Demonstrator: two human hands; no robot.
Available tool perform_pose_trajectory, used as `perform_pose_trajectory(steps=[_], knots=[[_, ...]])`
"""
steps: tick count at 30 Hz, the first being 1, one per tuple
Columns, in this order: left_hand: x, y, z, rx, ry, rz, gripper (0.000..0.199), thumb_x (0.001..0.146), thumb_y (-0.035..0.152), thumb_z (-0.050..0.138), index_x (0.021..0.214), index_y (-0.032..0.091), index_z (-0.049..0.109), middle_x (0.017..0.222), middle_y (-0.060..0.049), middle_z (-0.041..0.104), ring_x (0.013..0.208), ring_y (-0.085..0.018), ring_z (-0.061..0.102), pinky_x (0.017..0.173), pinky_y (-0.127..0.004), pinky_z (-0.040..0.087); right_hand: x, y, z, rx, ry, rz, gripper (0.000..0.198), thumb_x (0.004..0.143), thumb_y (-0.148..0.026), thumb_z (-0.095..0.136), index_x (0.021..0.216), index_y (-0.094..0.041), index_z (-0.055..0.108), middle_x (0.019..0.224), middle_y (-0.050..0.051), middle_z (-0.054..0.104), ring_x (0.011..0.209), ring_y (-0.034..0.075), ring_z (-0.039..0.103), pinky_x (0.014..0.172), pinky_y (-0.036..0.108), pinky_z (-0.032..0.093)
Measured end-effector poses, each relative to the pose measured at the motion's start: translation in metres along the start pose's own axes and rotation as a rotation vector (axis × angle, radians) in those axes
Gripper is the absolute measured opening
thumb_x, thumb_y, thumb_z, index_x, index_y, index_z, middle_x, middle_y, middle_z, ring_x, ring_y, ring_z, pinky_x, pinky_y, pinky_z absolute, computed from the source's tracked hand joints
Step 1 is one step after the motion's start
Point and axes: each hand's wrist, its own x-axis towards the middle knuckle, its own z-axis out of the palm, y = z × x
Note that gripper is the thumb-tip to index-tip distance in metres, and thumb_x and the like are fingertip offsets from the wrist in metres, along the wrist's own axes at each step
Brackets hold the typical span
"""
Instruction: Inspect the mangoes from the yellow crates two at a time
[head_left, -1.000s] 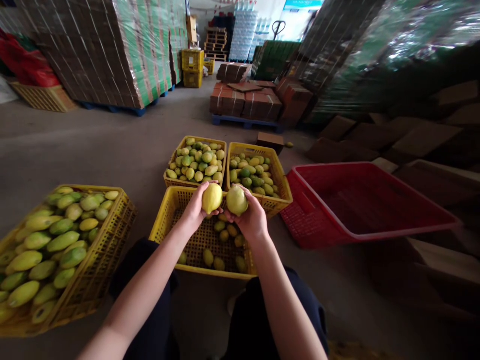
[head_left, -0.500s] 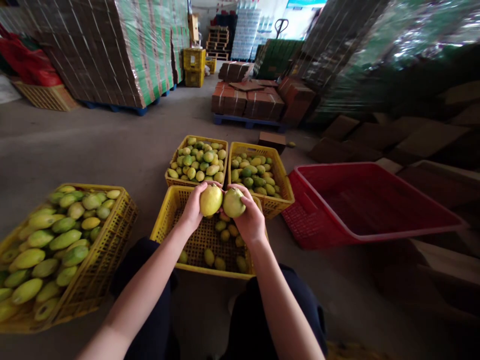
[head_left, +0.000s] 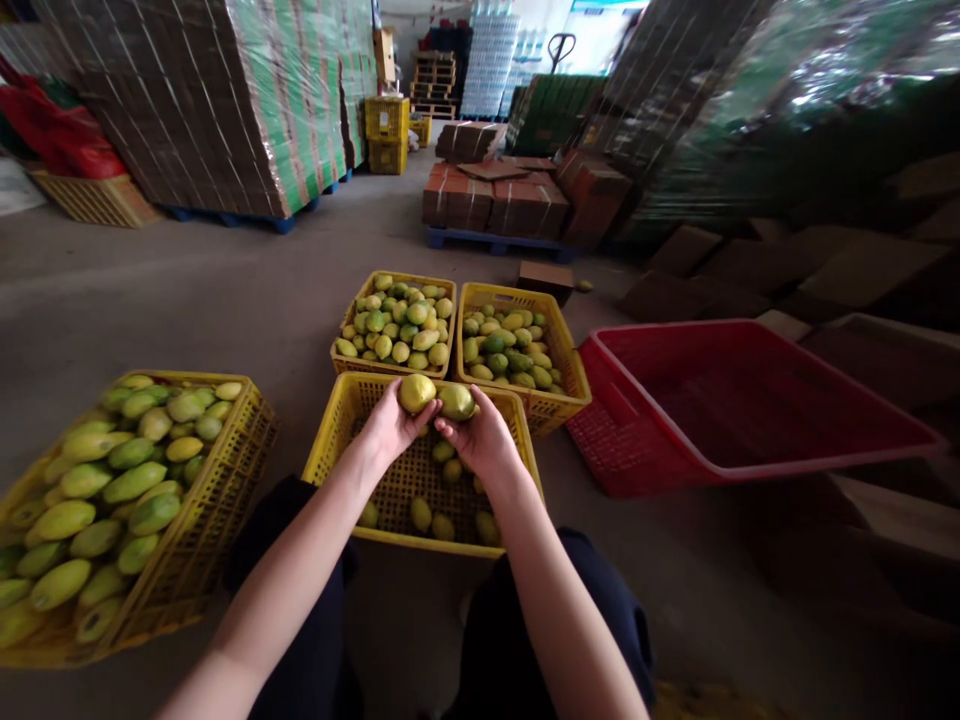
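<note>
Above the nearest yellow crate (head_left: 328, 440), my two hands are side by side, each closed around a fruit. My left hand (head_left: 394, 425) grips a yellow lemon (head_left: 417, 393), thumb along its lower side. In my right hand (head_left: 484, 430) is a greener lemon (head_left: 456, 402), turned on its side. The two lemons are close together, near the crate's far rim. Several lemons (head_left: 421, 514) lie scattered on the crate's slatted bottom; my right hand and forearm hide part of them.
Two yellow crates of lemons, one far left (head_left: 394, 320) and one far right (head_left: 510, 350), adjoin the nearest one. A large full crate (head_left: 247, 440) stands at left. A red basket (head_left: 630, 430) is at right, beside flattened cardboard (head_left: 885, 510). Strapped cardboard stacks (head_left: 525, 205) stand behind.
Both lemons have been turned in my fingers; the right one now lies sideways instead of end-on. My thumbs have shifted inward and the lemons sit slightly farther from me.
</note>
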Motion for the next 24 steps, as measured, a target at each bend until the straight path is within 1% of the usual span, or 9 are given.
perform_pose_trajectory(steps=[3,6,9,11,13,15,18,21,24], knots=[[-0.002,-0.002,0.000,0.058,-0.049,-0.053,0.041,0.100,0.040,0.036,0.113,0.007,0.058,0.066,-0.007,0.062,0.048,-0.013,0.059,0.043,-0.019,0.053,0.002,0.000,-0.003,0.016,-0.004,0.007,0.030,0.093,-0.042,0.051,0.095,-0.013,0.060,0.059,0.007,0.067,0.045,0.017,0.064,0.041,0.024,0.057],[-0.003,-0.003,-0.001,0.066,-0.068,-0.065,0.042,0.100,0.040,0.035,0.113,0.007,0.058,0.061,-0.005,0.059,0.046,-0.013,0.056,0.042,-0.019,0.050,0.005,0.001,-0.006,0.027,-0.018,-0.003,0.031,0.090,-0.043,0.058,0.095,-0.012,0.060,0.059,0.007,0.067,0.047,0.017,0.065,0.042,0.024,0.057],[-0.001,-0.003,-0.002,0.074,-0.072,-0.052,0.041,0.099,0.040,0.036,0.110,0.009,0.060,0.061,-0.005,0.058,0.047,-0.012,0.054,0.041,-0.019,0.048,0.007,0.002,-0.006,0.012,-0.012,-0.011,0.032,0.089,-0.044,0.058,0.093,-0.012,0.061,0.060,0.007,0.067,0.047,0.017,0.065,0.042,0.023,0.057],[0.000,-0.005,-0.002,0.095,-0.099,-0.012,0.040,0.097,0.042,0.041,0.107,0.009,0.061,0.061,-0.005,0.059,0.049,-0.013,0.054,0.043,-0.020,0.047,0.006,0.001,-0.005,-0.004,-0.011,-0.030,0.030,0.088,-0.042,0.060,0.094,-0.013,0.062,0.061,0.006,0.067,0.046,0.016,0.063,0.040,0.023,0.055],[0.001,-0.006,-0.002,0.121,-0.157,0.082,0.036,0.093,0.042,0.051,0.108,0.011,0.062,0.069,-0.006,0.063,0.056,-0.014,0.057,0.049,-0.022,0.049,0.003,0.000,-0.001,-0.026,-0.018,-0.115,0.024,0.084,-0.034,0.064,0.101,-0.017,0.062,0.066,0.003,0.068,0.047,0.015,0.062,0.037,0.022,0.052],[-0.001,-0.006,-0.002,0.141,-0.248,0.225,0.034,0.088,0.037,0.061,0.114,0.016,0.062,0.087,-0.006,0.068,0.070,-0.015,0.063,0.059,-0.023,0.051,-0.002,-0.001,0.004,-0.054,-0.058,-0.258,0.035,0.077,-0.025,0.068,0.112,-0.024,0.061,0.077,0.000,0.071,0.054,0.015,0.064,0.041,0.022,0.052],[-0.006,-0.005,-0.002,0.165,-0.432,0.378,0.044,0.079,0.031,0.073,0.121,0.026,0.059,0.113,-0.004,0.067,0.099,-0.018,0.064,0.074,-0.025,0.052,-0.014,-0.003,0.010,-0.115,-0.158,-0.436,0.052,0.073,-0.022,0.072,0.122,-0.032,0.059,0.099,-0.001,0.071,0.078,0.016,0.068,0.056,0.024,0.056],[-0.012,-0.002,-0.003,0.189,-0.526,0.438,0.050,0.068,0.028,0.083,0.114,0.027,0.062,0.117,-0.003,0.065,0.110,-0.020,0.061,0.085,-0.028,0.050,-0.024,-0.005,0.013,-0.196,-0.189,-0.569,0.049,0.070,-0.023,0.076,0.116,-0.032,0.062,0.110,-0.001,0.070,0.090,0.016,0.065,0.068,0.025,0.055],[-0.016,0.000,-0.004,0.227,-0.515,0.486,0.048,0.057,0.021,0.089,0.098,0.023,0.064,0.106,-0.002,0.065,0.106,-0.019,0.061,0.086,-0.027,0.049,-0.029,-0.007,0.012,-0.251,-0.186,-0.669,0.037,0.064,-0.020,0.080,0.097,-0.029,0.067,0.105,-0.002,0.070,0.090,0.015,0.062,0.076,0.027,0.054]])
